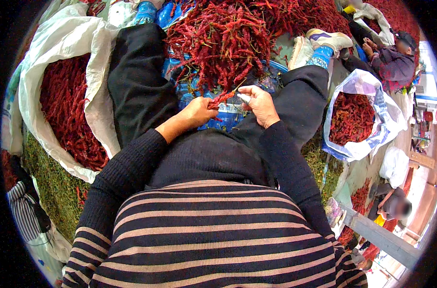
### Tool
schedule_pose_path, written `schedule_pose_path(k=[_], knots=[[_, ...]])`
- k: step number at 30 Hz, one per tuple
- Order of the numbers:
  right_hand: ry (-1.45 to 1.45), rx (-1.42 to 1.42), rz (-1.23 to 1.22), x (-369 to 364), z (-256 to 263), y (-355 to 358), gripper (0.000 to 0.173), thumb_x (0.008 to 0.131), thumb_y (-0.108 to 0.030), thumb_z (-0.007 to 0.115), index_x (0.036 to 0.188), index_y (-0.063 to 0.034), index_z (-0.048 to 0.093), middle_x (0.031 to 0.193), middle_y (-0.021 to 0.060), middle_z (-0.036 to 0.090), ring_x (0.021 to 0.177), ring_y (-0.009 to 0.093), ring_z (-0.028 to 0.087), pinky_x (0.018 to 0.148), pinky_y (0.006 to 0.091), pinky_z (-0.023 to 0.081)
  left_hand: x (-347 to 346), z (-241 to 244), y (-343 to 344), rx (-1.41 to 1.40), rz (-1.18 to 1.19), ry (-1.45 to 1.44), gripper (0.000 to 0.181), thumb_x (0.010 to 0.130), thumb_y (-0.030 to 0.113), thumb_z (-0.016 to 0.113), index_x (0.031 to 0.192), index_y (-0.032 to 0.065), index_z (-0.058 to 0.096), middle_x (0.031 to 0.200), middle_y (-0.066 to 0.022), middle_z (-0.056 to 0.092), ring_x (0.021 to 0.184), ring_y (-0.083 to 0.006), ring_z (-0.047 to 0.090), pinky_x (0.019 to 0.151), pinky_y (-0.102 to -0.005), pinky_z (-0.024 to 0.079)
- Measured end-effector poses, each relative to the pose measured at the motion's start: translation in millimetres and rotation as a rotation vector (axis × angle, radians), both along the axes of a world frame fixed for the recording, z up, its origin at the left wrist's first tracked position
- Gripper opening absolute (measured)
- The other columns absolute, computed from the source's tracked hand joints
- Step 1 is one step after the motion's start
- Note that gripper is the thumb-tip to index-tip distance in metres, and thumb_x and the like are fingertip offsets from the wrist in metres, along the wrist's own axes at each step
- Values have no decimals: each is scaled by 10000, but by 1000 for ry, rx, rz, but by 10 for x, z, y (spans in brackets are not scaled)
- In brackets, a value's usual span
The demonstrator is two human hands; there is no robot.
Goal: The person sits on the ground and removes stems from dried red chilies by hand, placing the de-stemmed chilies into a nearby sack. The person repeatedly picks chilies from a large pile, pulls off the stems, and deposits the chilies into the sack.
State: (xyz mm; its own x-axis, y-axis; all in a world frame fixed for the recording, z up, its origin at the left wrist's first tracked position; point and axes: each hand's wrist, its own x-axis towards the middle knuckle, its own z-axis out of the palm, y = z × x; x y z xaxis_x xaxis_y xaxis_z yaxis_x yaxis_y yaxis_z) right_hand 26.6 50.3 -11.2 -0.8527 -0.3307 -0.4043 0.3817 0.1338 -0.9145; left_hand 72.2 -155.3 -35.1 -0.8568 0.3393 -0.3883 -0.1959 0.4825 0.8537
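Observation:
My left hand grips a small bunch of dried red chilies above my lap, their stem ends pointing right. At those ends is my right hand, thumb and index finger pinching around a thin pale stem. A silvery cover sits on the right thumb. Beyond both hands, a large heap of dried red chilies lies between my legs. Under the hands is a blue printed plastic sheet with writing and scattered bits on it.
A white woven sack of chilies stands open at left, a smaller sack at right. Stem litter covers the floor at left. A person sits at upper right, another person lower down. A grey beam crosses lower right.

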Motion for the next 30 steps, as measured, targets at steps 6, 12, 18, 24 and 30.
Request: schedule_pose_path(k=[6,12,18,24,30], knots=[[32,69,76,-48,96,-19,97,788,-75,546,858,-28,594,715,-18,554,596,50,494,539,194,406,-17,7,8,-48,-96,27,204,733,187,576,815,2,558,669,-113,568,638,-185,526,613,-335,421],[609,532,270,6,-39,35,100,698,-121,534,734,-31,560,689,88,583,588,215,552,534,327,437,19,116,39,15,-122,4,192,747,183,554,790,-4,559,663,-137,572,629,-210,543,606,-341,422],[930,996,227,65,-356,89,93,656,-151,496,714,-85,528,710,142,566,658,338,555,577,443,440,39,183,95,65,-239,-75,165,764,150,536,808,-6,565,657,-107,579,621,-149,533,594,-305,423],[621,747,237,-9,-95,229,132,661,-145,498,717,-31,533,686,194,562,678,360,547,604,422,431,-36,65,-68,319,282,-80,225,735,153,653,869,-5,568,741,-17,580,641,-83,503,606,-245,427],[13,100,93,14,117,-177,103,703,-41,463,734,11,546,612,57,548,497,117,525,453,268,454,-104,210,-14,313,239,-210,252,728,129,651,942,13,587,781,-4,594,664,-70,511,637,-229,426]])
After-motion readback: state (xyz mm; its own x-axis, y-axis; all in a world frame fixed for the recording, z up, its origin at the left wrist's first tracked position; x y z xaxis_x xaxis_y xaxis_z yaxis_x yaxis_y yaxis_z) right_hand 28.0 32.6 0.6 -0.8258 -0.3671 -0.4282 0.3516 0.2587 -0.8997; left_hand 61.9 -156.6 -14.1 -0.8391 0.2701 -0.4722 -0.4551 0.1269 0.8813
